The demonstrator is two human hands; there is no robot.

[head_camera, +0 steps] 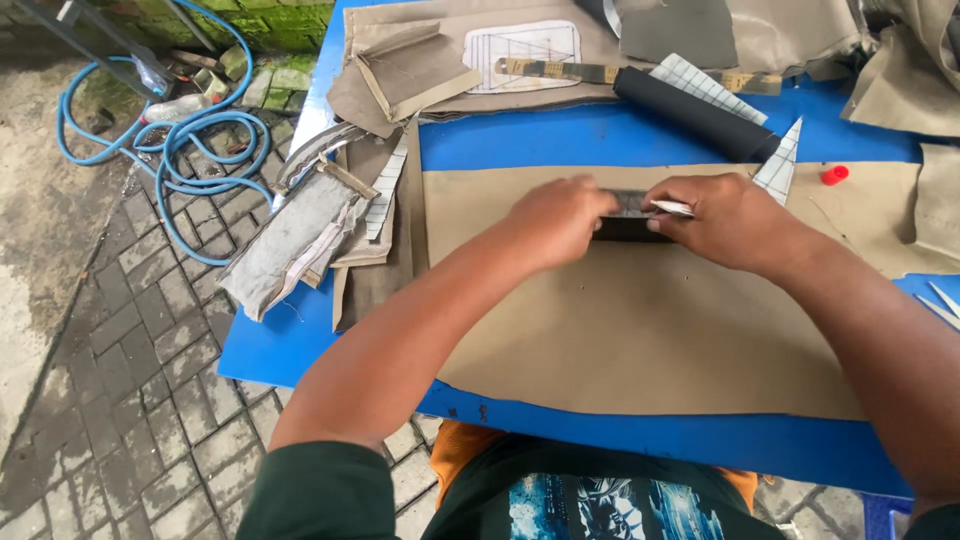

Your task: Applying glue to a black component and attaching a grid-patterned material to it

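Dark strip (628, 215) under left hand (556, 218), right hand (728, 218)

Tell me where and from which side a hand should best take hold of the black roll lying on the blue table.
Probably the black roll at its bare middle, coming from above with fingers across its width. It lies flat and slanted; its lower end is tucked under a gridded paper triangle, and its upper end meets the tape measure.

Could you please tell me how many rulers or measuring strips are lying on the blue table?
1: a long yellowish measuring strip lies at the far side of the blue table, beside the black roll; others may be hidden under fabric.
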